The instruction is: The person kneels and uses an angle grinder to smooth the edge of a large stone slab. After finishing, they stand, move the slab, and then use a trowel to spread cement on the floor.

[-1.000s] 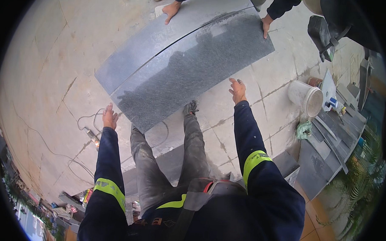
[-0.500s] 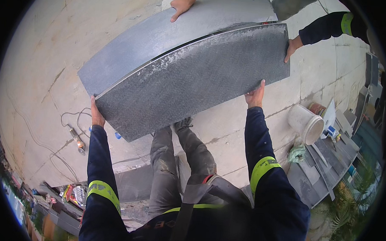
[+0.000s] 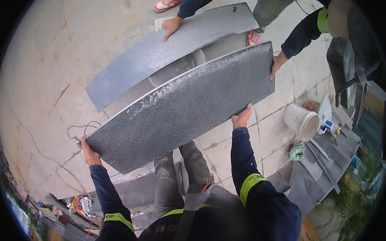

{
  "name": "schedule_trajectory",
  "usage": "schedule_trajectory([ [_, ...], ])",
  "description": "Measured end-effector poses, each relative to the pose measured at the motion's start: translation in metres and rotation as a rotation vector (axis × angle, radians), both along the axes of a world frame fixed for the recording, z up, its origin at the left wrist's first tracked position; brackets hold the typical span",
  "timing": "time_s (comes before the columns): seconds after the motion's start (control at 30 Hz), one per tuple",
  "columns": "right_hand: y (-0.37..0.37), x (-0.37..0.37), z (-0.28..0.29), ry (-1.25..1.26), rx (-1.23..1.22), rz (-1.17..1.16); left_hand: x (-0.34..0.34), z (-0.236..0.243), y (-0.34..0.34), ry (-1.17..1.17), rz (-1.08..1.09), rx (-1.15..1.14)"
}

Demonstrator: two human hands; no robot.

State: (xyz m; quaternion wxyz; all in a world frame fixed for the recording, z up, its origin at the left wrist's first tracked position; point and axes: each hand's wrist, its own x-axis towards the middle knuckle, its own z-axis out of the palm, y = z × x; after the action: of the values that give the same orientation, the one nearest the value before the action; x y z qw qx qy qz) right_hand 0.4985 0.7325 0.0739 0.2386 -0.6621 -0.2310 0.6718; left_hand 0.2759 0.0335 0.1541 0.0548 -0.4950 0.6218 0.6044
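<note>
Two hands grip a dark grey, speckled, curved stone slab [image 3: 182,109] held above the pale tiled floor [image 3: 46,73]: the left hand [image 3: 89,153] has its fingers clamped on the near-left corner, the right hand [image 3: 241,118] on the near edge. A co-worker's hand [image 3: 278,64] holds the far-right end. Another smooth grey curved slab [image 3: 161,51] lies beyond, under a second co-worker's hand [image 3: 171,26]. A white plastic bucket [image 3: 301,121] stands to the right.
</note>
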Motion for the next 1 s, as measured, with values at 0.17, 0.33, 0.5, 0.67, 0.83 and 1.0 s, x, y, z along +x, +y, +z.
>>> schedule_trajectory([
  [0.17, -0.023, 0.037, 0.027, 0.050, -0.104, -0.252, -0.070, 0.096, 0.064, 0.077, -0.182, -0.228],
  [0.33, -0.061, 0.090, 0.071, -0.080, -0.107, -0.325, -0.110, 0.163, 0.078, 0.060, -0.515, -0.462],
  [0.5, -0.128, 0.181, 0.143, -0.036, -0.152, -0.626, -0.056, 0.211, 0.244, 0.083, -1.001, -0.496],
  [0.67, -0.178, 0.277, 0.146, -0.520, 0.144, -0.117, 0.009, 0.309, 0.377, 0.267, -1.342, -0.595],
  [0.83, -0.132, 0.355, 0.206, -0.673, 0.190, -0.071, 0.081, 0.448, 0.513, 0.595, -1.566, -0.776],
  [1.0, -0.047, 0.479, 0.189, -0.249, 0.062, -0.675, 0.158, 0.592, 0.669, 1.077, -1.670, -1.006],
])
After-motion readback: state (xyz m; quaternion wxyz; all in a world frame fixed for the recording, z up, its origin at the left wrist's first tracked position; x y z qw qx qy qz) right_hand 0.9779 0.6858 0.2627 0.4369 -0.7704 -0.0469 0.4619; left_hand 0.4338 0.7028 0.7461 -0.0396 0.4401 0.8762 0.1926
